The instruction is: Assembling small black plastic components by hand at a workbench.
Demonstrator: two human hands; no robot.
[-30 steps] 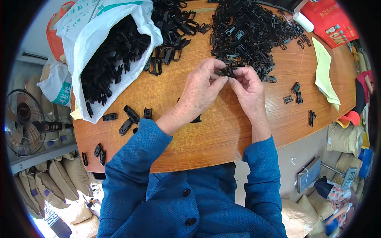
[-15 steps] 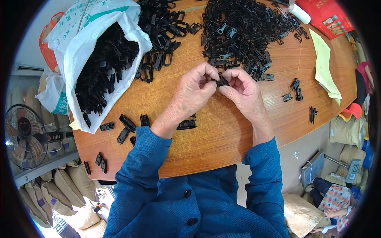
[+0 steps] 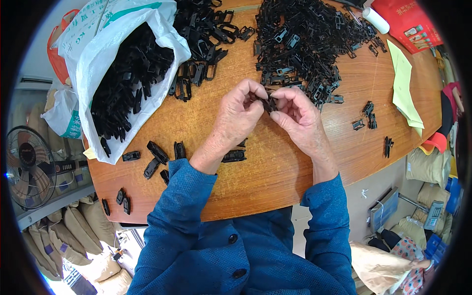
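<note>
Over the middle of the wooden table (image 3: 206, 113), both my hands meet at a small black plastic part (image 3: 269, 102). My left hand (image 3: 242, 110) pinches its left side between thumb and curled fingers. From the other side, my right hand (image 3: 300, 118) grips it with thumb and fingertips. Much of the part is hidden by the fingers. Just beyond my hands spreads a large heap of black plastic pieces (image 3: 300, 44). Several black pieces, one being a clip-like part (image 3: 234, 156), lie near my left wrist.
A white sack (image 3: 88, 83) of black parts lies at the left. More parts (image 3: 204, 44) are piled beside it. Yellow paper (image 3: 405, 88), a white roll (image 3: 375, 20) and a red bag (image 3: 410, 24) are at the right. A fan (image 3: 30, 164) stands far left. Another person's arm (image 3: 422, 264) shows lower right.
My fingers have shifted slightly around the black part, and more of it shows between them. At lower right, the other person has moved, now beside a large tan sack.
</note>
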